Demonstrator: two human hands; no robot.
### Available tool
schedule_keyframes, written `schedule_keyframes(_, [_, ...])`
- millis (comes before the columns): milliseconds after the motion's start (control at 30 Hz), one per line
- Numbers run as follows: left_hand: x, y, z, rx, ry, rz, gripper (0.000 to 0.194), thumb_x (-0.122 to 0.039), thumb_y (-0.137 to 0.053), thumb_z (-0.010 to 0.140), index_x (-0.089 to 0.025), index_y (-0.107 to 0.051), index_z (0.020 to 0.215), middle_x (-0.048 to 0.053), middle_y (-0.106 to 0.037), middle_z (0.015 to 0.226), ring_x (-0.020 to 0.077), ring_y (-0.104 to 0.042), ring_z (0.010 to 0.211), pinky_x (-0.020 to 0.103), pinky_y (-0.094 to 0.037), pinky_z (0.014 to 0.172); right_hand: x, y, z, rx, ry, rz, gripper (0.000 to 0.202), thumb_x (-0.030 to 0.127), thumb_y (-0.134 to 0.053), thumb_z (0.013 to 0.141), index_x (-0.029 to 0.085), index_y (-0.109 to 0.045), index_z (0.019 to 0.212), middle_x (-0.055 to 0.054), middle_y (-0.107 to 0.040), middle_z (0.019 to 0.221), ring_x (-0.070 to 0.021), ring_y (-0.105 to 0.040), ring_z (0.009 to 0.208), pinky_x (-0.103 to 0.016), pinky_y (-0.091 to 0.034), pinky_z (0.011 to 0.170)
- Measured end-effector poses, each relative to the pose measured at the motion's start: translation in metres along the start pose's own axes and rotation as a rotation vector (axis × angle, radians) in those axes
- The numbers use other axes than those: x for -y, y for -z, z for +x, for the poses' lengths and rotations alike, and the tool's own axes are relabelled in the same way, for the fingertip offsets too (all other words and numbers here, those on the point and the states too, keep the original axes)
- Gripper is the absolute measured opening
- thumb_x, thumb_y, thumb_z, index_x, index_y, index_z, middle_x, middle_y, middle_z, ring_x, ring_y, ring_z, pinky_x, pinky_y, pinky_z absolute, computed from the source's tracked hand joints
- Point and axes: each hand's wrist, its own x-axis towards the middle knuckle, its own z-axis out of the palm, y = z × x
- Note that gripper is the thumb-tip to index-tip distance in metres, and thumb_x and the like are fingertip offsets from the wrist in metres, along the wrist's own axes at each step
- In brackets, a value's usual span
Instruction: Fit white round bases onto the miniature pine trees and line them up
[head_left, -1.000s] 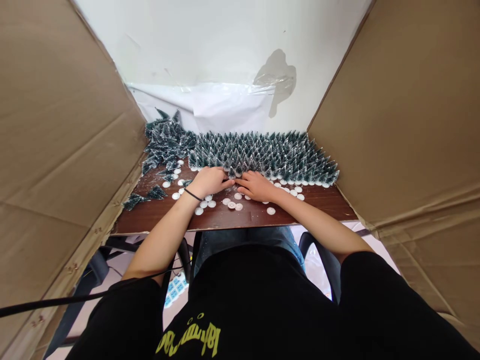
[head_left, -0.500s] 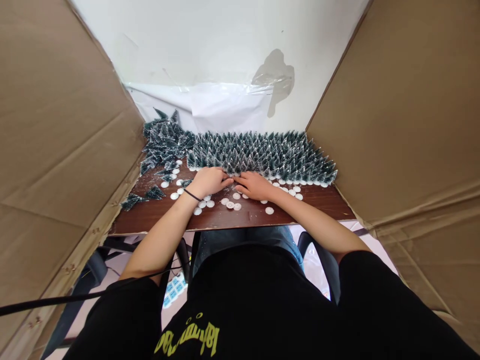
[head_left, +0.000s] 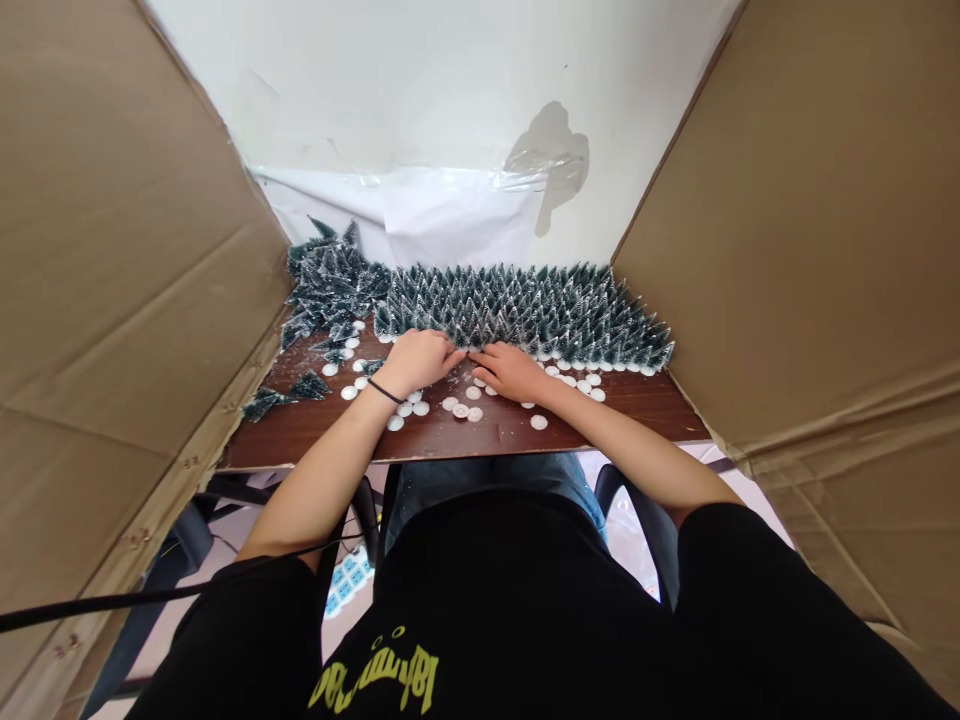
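Rows of small dark green trees with white-frosted tips point(head_left: 525, 310) stand upright on white round bases across the brown table point(head_left: 322, 435). My left hand point(head_left: 425, 357), with a black band at its wrist, lies at the front edge of the rows. Just to its right, my right hand point(head_left: 510, 370) reaches the same front edge. Both hands have fingertips close together near the tree bases; the tips are partly hidden and too small to tell if they grip anything. White round discs point(head_left: 460, 410) lie loose on the table below and around my hands.
A heap of toppled trees point(head_left: 334, 280) fills the back left, and a couple lie at the front left point(head_left: 262, 402). Brown sheets point(head_left: 810, 200) wall both sides; a white wall point(head_left: 450, 90) stands behind. A black cable point(head_left: 112, 600) crosses the lower left.
My left hand has shifted very slightly up and left, and the fingertips of my two hands are a little farther apart. The trees and discs have not visibly moved.
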Motion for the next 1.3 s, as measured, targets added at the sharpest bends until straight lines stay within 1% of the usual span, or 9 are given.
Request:
schedule_keyframes(167, [0.016,0.016,-0.005,-0.266,0.015,-0.216,0.05,-0.04,-0.037,0.099,-0.017,-0.078,0.083,0.009,-0.074,0.091,0.0226,-0.067,0.091,0.033,-0.051,0.086,-0.004,-0.002,0.001,-0.019,0.026,0.039,0.048,0.041,-0.037,0.106,0.014,-0.059,0.138,-0.015,-0.067,0.115,-0.0249,-0.057,0.103,-0.039,-0.044,0.093])
schedule_keyframes(233, [0.03,0.02,-0.007,-0.267,0.014,-0.273,0.043,-0.039,-0.042,0.096,-0.017,-0.079,0.092,0.009,-0.075,0.099,0.0228,-0.066,0.097,0.034,-0.051,0.092,-0.004,-0.002,0.001,-0.021,0.035,0.064,0.048,0.042,-0.036,0.106,0.014,-0.059,0.138,-0.016,-0.067,0.116,-0.0253,-0.057,0.104,-0.04,-0.044,0.094])
schedule_keyframes(300, [0.042,0.021,-0.007,-0.203,0.041,-0.236,0.038,-0.038,-0.047,0.092,-0.019,-0.078,0.104,0.009,-0.073,0.111,0.025,-0.065,0.105,0.036,-0.05,0.096,-0.005,-0.001,0.001,-0.014,0.039,0.08,0.049,0.042,-0.035,0.106,0.013,-0.059,0.138,-0.016,-0.067,0.117,-0.0254,-0.057,0.105,-0.04,-0.044,0.094])
schedule_keyframes(433, [0.054,0.019,-0.004,0.076,-0.022,-0.101,0.045,-0.038,-0.06,0.081,-0.025,-0.071,0.123,0.007,-0.069,0.123,0.0285,-0.063,0.114,0.036,-0.05,0.095,-0.007,-0.002,0.001,-0.022,0.049,0.09,0.048,0.042,-0.035,0.106,0.013,-0.06,0.136,-0.016,-0.068,0.115,-0.0249,-0.057,0.103,-0.039,-0.045,0.093])
schedule_keyframes(633, [0.054,0.007,0.004,0.285,-0.202,-0.304,0.037,-0.038,-0.058,0.083,-0.024,-0.074,0.114,0.003,-0.075,0.114,0.0193,-0.069,0.099,0.026,-0.05,0.087,-0.01,-0.006,0.001,-0.064,0.078,0.1,0.045,0.041,-0.036,0.106,0.014,-0.062,0.132,-0.013,-0.069,0.113,-0.0231,-0.058,0.101,-0.037,-0.044,0.092])
schedule_keyframes(767, [0.057,-0.005,0.006,0.174,-0.152,-0.326,0.032,-0.037,-0.054,0.088,-0.022,-0.077,0.105,0.004,-0.078,0.104,0.0172,-0.071,0.087,0.026,-0.05,0.081,-0.011,-0.007,0.0,-0.097,0.09,0.113,0.042,0.039,-0.038,0.106,0.014,-0.064,0.129,-0.013,-0.07,0.11,-0.0231,-0.059,0.099,-0.037,-0.045,0.089])
schedule_keyframes(900, [0.055,-0.009,0.004,0.061,-0.222,-0.348,0.026,-0.032,-0.056,0.087,-0.02,-0.078,0.095,0.004,-0.079,0.099,0.0163,-0.07,0.084,0.025,-0.049,0.079,-0.011,-0.007,-0.002,-0.138,0.122,0.098,0.042,0.038,-0.039,0.105,0.014,-0.065,0.127,-0.014,-0.07,0.107,-0.0235,-0.059,0.097,-0.036,-0.045,0.086])
schedule_keyframes(1100, [0.05,-0.006,0.002,0.026,-0.271,-0.343,0.023,-0.027,-0.055,0.088,-0.019,-0.077,0.086,0.003,-0.078,0.093,0.0145,-0.068,0.078,0.023,-0.047,0.075,-0.008,-0.001,-0.002,-0.14,0.166,0.006,0.044,0.038,-0.039,0.105,0.012,-0.065,0.128,-0.015,-0.071,0.107,-0.0246,-0.058,0.097,-0.036,-0.044,0.082])
schedule_keyframes(1300, [0.046,-0.013,0.003,-0.025,-0.303,-0.345,0.025,-0.032,-0.057,0.091,-0.018,-0.076,0.086,0.004,-0.076,0.089,0.0141,-0.066,0.074,0.023,-0.045,0.07,0.014,0.008,0.007,-0.182,0.131,-0.027,0.047,0.043,-0.044,0.103,0.013,-0.056,0.138,-0.015,-0.072,0.113,-0.0263,-0.057,0.102,-0.037,-0.043,0.083])
